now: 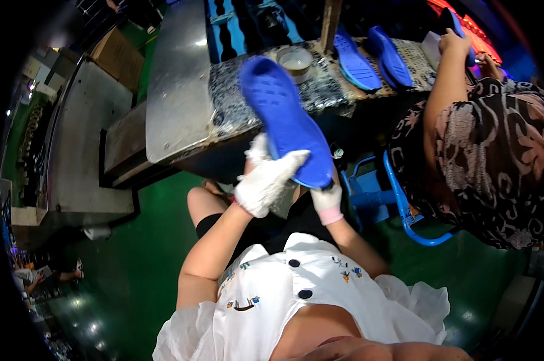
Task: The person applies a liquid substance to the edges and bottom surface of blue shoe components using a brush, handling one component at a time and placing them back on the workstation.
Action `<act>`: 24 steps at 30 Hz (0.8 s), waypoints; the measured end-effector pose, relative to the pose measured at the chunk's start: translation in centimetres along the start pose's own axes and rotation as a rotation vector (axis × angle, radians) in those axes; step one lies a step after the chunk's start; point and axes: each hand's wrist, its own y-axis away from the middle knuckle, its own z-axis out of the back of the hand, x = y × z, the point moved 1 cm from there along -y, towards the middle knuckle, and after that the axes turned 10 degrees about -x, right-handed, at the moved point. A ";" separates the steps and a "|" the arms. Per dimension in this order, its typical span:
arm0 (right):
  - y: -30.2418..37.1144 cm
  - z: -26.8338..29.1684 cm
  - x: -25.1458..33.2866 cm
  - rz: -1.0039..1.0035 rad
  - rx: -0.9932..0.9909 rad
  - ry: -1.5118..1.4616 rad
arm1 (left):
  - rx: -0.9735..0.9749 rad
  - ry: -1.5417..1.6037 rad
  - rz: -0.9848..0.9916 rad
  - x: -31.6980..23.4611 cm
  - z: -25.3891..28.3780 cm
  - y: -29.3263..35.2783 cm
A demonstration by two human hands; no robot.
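Glossy green floor (145,259) spreads under a workbench whose left end is a smooth, scuffed grey metal sheet (179,90) with a rounded corner. Next to it, the bench top turns to wrinkled, shiny clear plastic film (236,99) over a dark, speckled surface, its front border ragged. On the film stands a round, translucent bowl (295,63) with pale contents, and farther right, past an upright brown wooden post (331,24), lie blue shoe soles (356,63).

One long, deep-blue sole with a matte, rubbery look (291,123) is held up at a slant, forefoot toward the bench and heel toward the lap. Its broad end has rows of small oblong dents; the waist and rounded heel look smoother, and a raised rim follows the outline.

The left hand, in a rough white fabric glove (269,183), grips the sole's side near the heel, thumb across the face. The right hand, in a white glove with a pink cuff (328,201), is at the heel end, partly hidden; I cannot tell how far its fingers close.

The heel hangs over the gap between the bench's front edge and the thighs. A blue tubular chair frame (392,180) and a co-worker in patterned sheer black cloth (482,162) bound the right side; leftward, green floor reaches a grey metal cabinet (91,144).
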 end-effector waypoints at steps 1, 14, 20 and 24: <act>0.4 0.1 -1.9 0.107 0.025 0.114 | 0.090 -0.053 0.117 0.0 -1.9 -0.7; -0.3 0.7 -3.6 -0.126 0.148 0.152 | 0.167 0.272 0.166 0.1 -16.9 -15.7; -0.6 -0.1 -4.3 -0.121 0.182 0.166 | 0.138 -0.049 0.046 3.6 -15.3 -13.5; -0.4 -1.1 -5.3 -0.123 0.202 0.109 | 0.129 -0.369 -0.557 4.7 -13.1 -12.2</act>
